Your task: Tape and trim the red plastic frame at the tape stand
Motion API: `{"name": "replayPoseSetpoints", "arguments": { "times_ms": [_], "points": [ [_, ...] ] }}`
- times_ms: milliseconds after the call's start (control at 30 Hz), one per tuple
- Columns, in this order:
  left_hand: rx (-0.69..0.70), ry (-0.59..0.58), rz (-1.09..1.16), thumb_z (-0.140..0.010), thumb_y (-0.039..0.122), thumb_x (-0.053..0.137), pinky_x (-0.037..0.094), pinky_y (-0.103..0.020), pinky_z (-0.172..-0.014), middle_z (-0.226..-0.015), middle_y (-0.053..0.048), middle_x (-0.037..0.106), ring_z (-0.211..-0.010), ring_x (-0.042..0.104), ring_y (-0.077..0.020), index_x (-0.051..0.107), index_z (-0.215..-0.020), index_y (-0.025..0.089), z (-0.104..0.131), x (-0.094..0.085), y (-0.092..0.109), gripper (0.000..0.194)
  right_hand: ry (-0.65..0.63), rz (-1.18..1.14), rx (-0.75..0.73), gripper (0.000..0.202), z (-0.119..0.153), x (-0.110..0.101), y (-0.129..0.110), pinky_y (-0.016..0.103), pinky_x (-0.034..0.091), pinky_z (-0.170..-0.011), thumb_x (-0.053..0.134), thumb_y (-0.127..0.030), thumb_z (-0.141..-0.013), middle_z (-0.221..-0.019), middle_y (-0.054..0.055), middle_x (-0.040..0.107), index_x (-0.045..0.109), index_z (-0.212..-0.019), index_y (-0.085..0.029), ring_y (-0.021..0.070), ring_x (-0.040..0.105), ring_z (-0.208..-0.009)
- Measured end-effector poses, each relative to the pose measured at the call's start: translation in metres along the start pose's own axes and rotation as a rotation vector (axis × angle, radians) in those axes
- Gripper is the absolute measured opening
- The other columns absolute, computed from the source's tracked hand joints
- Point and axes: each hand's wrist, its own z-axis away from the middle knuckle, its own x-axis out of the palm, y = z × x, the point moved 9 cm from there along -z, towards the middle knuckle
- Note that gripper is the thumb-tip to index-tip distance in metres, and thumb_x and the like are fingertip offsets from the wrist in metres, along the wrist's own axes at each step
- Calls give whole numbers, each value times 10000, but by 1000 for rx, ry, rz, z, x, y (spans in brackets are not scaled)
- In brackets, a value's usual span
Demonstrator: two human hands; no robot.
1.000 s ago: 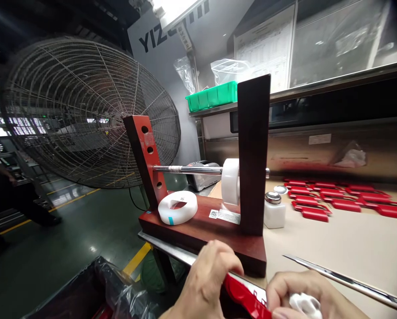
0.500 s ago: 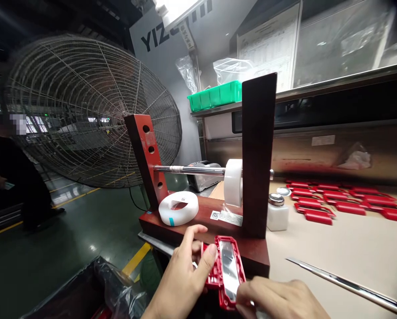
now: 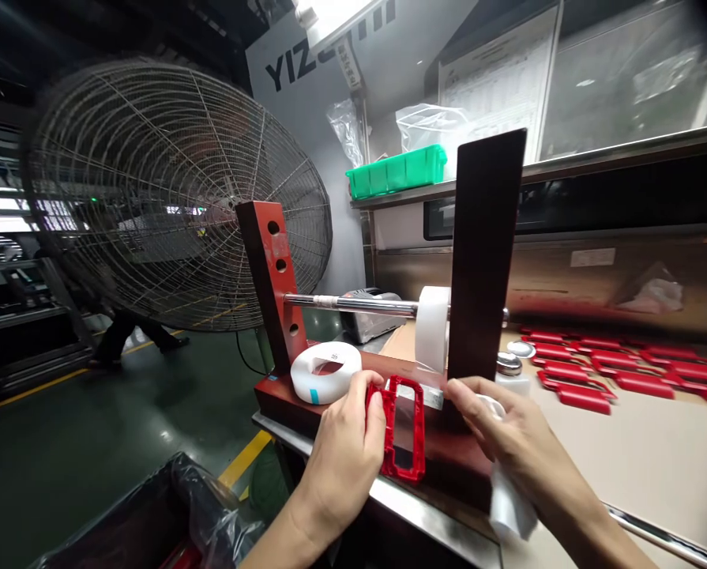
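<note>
Bin: black-lined bin in the lower left, its bottom cut off.
Left hand: left hand, lower centre, fingers closed on the red frame and holding it upright before the stand.
Right hand: right hand, fingers half curled over a white cloth, fingertips just beside the frame's right edge.
Doing it well: I judge a steady grip on the frame's edges, off its clear window, suits wiping.
Stand: red wooden stand with tape roll on its rod.
Far: red parts at right, fan upper left.
Unclear: the cloth is mostly hidden by the palm; window smudges unreadable.
</note>
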Motion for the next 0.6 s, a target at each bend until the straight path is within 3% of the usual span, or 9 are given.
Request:
{"name": "replayPoseSetpoints", "arguments": {
  "times_ms": [200, 367, 600],
  "points": [
    [30, 19, -9, -975, 249, 329, 408, -356, -791, -934, -56, 651, -859, 613, -219, 513, -1058, 198, -5, 0, 5, 209, -13, -39, -13, 502, -5, 11, -4, 215, 220, -487, 670, -656, -718, -582, -49, 396, 641, -742, -155, 72, 267, -542],
    [29, 17, 16, -975, 221, 313, 404, -341, -775, -904, -49, 637, -843, 609, -212, 504, -1060, 199, -7, 3, 3, 210, 2, -62, -30, 494, 3, 10, -7, 205, 376, -571, 684, -650, -713, -680, 5, 555, 652, -741, -158, 112, 452, -629],
    [34, 37, 118, -995, 283, 305, 391, -308, -702, -787, 3, 579, -721, 560, -179, 477, -998, 219, -6, 18, 0, 184, -66, -18, 41, 539, 33, 18, 12, 234, 278, -574, 616, -712, -740, -635, -20, 448, 609, -728, -174, 111, 356, -621]
  ]
}}
